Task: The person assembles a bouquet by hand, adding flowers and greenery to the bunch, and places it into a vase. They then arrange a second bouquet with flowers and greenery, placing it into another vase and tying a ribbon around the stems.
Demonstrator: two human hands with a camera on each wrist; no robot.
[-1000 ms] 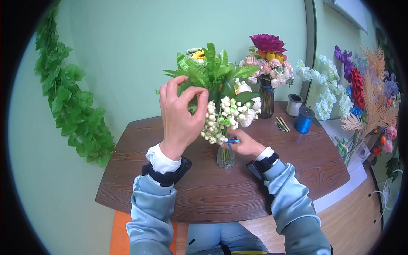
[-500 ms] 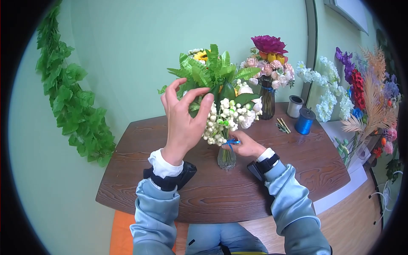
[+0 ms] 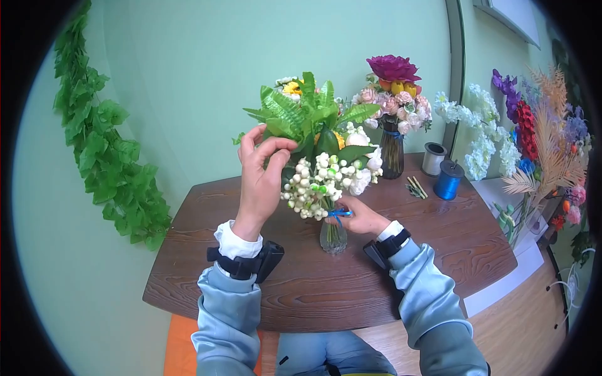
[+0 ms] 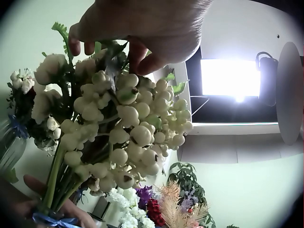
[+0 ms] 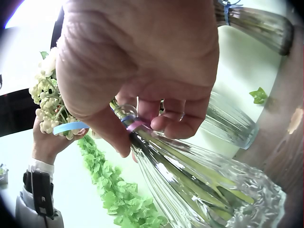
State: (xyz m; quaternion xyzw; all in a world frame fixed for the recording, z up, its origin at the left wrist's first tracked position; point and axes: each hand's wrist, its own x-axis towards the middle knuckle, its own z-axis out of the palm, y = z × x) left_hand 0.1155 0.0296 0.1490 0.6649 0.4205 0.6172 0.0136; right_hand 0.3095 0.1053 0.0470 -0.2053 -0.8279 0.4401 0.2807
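The bouquet of white berries (image 3: 313,188), pale flowers and green leaves (image 3: 285,113) stands in a clear glass vase (image 3: 333,238). Its stems (image 5: 175,166) run down inside the ribbed glass. At the bouquet's left side is my left hand (image 3: 260,182), its bent fingers against the leaves and upper berries; in the left wrist view these fingers (image 4: 149,64) reach in from above, and whether they pinch anything is hidden. My right hand (image 3: 359,216) grips the stems by the blue ribbon bow (image 3: 339,213), just above the vase's neck.
Behind on the right of the brown table (image 3: 219,250) stands a dark vase (image 3: 392,156) of pink and purple flowers. Near it are a white spool (image 3: 433,160), a blue spool (image 3: 448,182) and short cut stems (image 3: 416,188). More flowers (image 3: 533,138) fill the right side.
The berries and white flowers have shifted left and a little lower. My left fingers have drawn closer together at the leaves, while my right hand has stayed at the ribbon.
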